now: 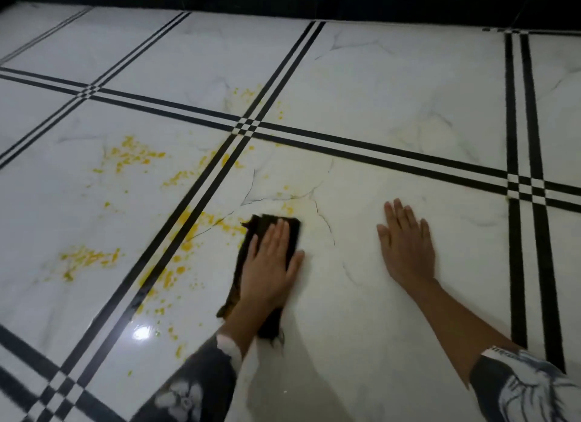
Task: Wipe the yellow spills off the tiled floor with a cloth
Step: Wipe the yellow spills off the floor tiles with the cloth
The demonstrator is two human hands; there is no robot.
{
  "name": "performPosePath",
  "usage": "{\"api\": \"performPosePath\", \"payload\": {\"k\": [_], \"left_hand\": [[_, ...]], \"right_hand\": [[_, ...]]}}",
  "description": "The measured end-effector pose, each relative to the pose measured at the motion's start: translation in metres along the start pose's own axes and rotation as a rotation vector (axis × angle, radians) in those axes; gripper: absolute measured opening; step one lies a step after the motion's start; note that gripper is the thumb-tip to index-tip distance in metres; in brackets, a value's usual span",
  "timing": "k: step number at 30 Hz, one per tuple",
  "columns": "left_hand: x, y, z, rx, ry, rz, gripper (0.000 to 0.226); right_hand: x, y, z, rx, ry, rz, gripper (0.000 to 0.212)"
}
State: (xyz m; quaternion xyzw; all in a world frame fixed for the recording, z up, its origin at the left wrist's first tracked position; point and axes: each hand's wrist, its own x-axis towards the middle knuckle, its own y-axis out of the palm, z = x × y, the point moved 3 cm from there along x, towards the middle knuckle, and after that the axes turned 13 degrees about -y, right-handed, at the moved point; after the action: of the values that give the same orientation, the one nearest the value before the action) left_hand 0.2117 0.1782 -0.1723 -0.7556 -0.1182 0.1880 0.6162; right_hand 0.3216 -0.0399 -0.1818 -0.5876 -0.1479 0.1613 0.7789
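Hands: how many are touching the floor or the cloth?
2. The left hand presses flat on the dark cloth; the right hand rests flat on bare tile. None seem hidden.

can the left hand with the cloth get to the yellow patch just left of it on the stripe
Probably yes. The left hand presses the dark cloth flat, and the yellow patch on the black stripe lies beside it with nothing between.

I am finding no readable text, label, brand, number or sign anywhere in view. My sleeves (531, 387) are carrying a black-and-white graphic print, but I am making out no letters on it.
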Motion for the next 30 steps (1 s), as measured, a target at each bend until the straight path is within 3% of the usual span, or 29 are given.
{"api": "performPosePath", "payload": {"k": [2,4,7,9,10,13,16,19,24,27,30], "left_hand": [[0.045,-0.004,-0.002,-0.027,-0.177,-0.02,0.071],[0.071,-0.005,-0.032,-0.049,-0.171,-0.008,0.067],[0.049,0.004,-0.066,0.01,0.121,0.056,0.067],[0.018,0.006,-0.048,0.045,0.314,0.071,0.073],[0.014,0.004,-0.032,0.043,0.328,0.066,0.077],[0.053,-0.007,0.015,0.025,0.085,0.006,0.081],[0.105,-0.014,-0.003,0.005,-0.1,0.014,0.079],[0.117,-0.005,-0.064,0.023,0.067,0.064,0.082],[0.047,0.017,-0.12,0.058,0.447,0.113,0.085],[-0.001,0.024,-0.132,0.072,0.581,0.127,0.068],[-0.04,0.024,-0.143,-0.048,0.592,0.141,0.049]], "right_hand": [[0.0,0.002,0.001,-0.024,-0.004,-0.025,0.056],[0.0,0.003,-0.001,-0.025,-0.003,-0.032,0.06],[0.0,0.003,-0.001,-0.038,-0.007,-0.032,0.06],[0.001,0.004,0.0,-0.032,0.004,-0.035,0.055],[0.001,0.004,-0.001,-0.027,0.012,-0.041,0.055],[0.001,0.004,-0.001,-0.022,0.008,-0.048,0.055],[0.001,0.005,-0.002,-0.028,0.007,-0.037,0.057],[0.003,0.005,-0.004,0.026,-0.007,-0.043,0.05],[-0.002,-0.015,-0.011,0.454,0.075,-0.222,0.048],[-0.018,-0.027,-0.022,0.463,0.172,-0.263,0.048],[-0.038,-0.037,-0.035,0.485,0.269,-0.284,0.048]]}}
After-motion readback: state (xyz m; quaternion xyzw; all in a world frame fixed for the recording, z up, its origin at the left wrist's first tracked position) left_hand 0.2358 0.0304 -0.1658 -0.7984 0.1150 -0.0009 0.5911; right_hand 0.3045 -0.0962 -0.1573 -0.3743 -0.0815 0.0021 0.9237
